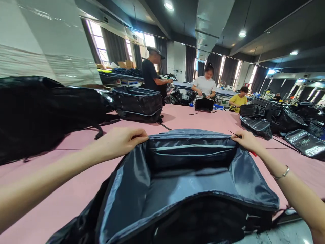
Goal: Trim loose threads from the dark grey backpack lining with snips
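Note:
A large black bag (193,184) gapes open in front of me, its dark blue-grey lining and an inner pocket with pale edging showing. My left hand (129,139) pinches the far left corner of its rim between thumb and fingers. At the far right corner, my right hand (245,140) grips the rim. A thin dark pointed tip (235,134) sticks out of the right fingers, and a bit of red shows below that hand; the tool's kind is mostly hidden. The bag's near side sags toward me.
The bag rests on a pink-topped table (83,169). Black bags (27,115) are heaped at the left, beside another open bag (139,103). More black bags (286,117) lie at the right. Across the table, a person in white (204,86) handles a bag; other people work nearby.

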Tool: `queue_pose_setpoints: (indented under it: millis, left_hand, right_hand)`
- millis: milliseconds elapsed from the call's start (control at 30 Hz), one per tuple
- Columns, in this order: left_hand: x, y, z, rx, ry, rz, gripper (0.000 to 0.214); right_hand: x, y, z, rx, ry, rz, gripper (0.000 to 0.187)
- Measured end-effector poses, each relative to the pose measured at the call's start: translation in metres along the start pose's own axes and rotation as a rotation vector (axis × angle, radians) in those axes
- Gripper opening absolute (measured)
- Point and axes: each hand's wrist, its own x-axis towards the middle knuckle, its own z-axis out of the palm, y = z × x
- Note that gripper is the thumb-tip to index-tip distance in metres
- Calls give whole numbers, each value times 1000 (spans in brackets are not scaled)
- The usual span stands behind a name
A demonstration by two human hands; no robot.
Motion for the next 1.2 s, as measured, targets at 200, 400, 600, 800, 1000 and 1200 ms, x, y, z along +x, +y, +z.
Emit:
queue_pose_setpoints:
  millis: [200, 400, 600, 800, 1000, 1200]
  left_hand:
    - [4, 50, 15, 21, 140, 408, 44]
    - [32, 69, 34, 20, 44, 412, 42]
    - [50, 62, 40, -87, 53, 445, 37]
    - [43, 61, 50, -192, 165, 572, 39]
    - [46, 78, 47, -292, 75, 275, 41]
    - [48, 85, 45, -476, 177, 68, 38]
  right_hand:
    - [-2, -32, -6, -171, 91, 52, 14]
    - [-8, -91, -8, 5, 39, -117, 9]
    - [-10, -121, 28, 155, 94, -199, 15]
    - [-23, -127, 42, 199, 158, -150, 19]
    - [-32, -127, 33, 167, 96, -38, 26]
    - [-36, -126, 32, 157, 17, -18, 22]
